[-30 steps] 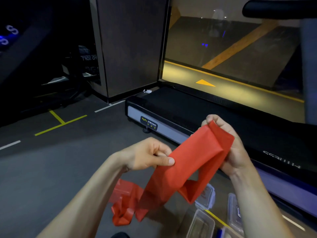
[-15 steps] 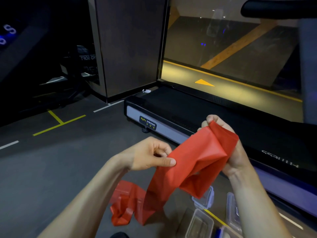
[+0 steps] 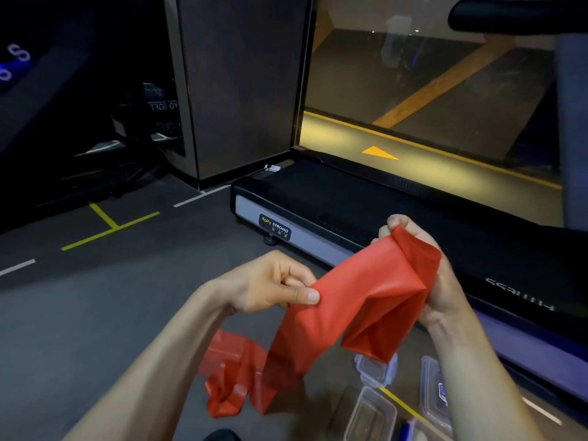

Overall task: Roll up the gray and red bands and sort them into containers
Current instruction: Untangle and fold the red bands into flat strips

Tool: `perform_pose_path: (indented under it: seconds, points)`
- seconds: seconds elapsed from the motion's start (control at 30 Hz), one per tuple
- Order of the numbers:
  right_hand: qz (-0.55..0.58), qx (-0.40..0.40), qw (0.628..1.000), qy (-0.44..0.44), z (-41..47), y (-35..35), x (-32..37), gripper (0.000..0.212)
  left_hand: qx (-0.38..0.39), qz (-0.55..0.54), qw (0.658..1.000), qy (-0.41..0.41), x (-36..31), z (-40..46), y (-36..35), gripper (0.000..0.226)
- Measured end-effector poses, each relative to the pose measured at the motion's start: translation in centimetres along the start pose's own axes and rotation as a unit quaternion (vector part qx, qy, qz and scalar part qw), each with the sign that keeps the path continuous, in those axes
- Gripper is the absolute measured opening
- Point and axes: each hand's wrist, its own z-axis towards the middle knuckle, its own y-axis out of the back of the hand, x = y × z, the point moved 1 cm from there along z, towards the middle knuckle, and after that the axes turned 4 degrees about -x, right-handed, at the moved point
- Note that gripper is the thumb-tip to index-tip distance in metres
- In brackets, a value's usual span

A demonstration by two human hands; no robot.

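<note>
red band (image 3: 353, 300) pinched in left hand (image 3: 270, 284) fingers, its folded end clenched by right hand (image 3: 436, 281).

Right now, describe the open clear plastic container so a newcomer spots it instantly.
Start at the black treadmill along the right. On the floor before it, below the red elastic band held in both hands, sit several clear plastic pieces. The open clear plastic container is the lidless tub nearest the bottom edge.

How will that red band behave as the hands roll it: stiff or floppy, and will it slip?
Probably very floppy: the red band sags and folds between the left hand and right hand, its tail crumpled on the floor. Likely light, being thin. Its smooth sheen suggests it may slip, so the roll could loosen.
</note>
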Motion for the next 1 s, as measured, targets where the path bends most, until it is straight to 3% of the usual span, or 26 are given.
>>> perform_pose_path:
  seconds: [0.13, 0.23, 0.33, 0.47, 0.6, 0.73, 0.83, 1.0]
  points:
    - [-0.031, -0.01, 0.999, -0.002, -0.2, 0.5, -0.1, 0.013, 0.032, -0.04, 0.999, 0.0, -0.3, -0.4, 0.4, 0.023]
    - [-0.109, -0.005, 0.994, -0.015, -0.1, 1.3, -1.0, 0.007, 0.045, -0.133, 0.989, -0.039, -0.5, -0.9, 0.7, 0.021]
    - [-0.142, 0.046, 0.988, -0.043, -0.2, 1.0, -2.3, 0.007, 0.034, -0.256, 0.963, -0.073, -0.6, -1.1, 1.1, 0.039]
    - [-0.12, 0.108, 0.986, -0.04, -0.5, -0.5, -2.9, 0.014, 0.03, -0.332, 0.937, -0.108, -1.0, -1.2, 0.8, 0.039]
    - [-0.073, 0.128, 0.989, -0.011, -0.6, -2.0, -2.6, 0.006, 0.029, -0.336, 0.938, -0.086, -0.9, -1.3, 0.6, 0.038]
    - [-0.061, 0.147, 0.987, 0.005, -0.7, -3.3, -2.3, 0.016, 0.088, -0.34, 0.931, -0.1, -1.4, -1.1, 0.2, 0.01]
    - [-0.09, 0.157, 0.983, 0.014, -0.7, -4.0, -2.2, 0.009, 0.071, -0.295, 0.95, -0.073, -0.8, -1.0, 0.5, 0.025]
    - [-0.256, 0.174, 0.95, 0.035, -0.7, -4.4, -2.9, 0.01, 0.038, -0.222, 0.974, -0.034, -0.3, -0.5, 0.4, 0.055]
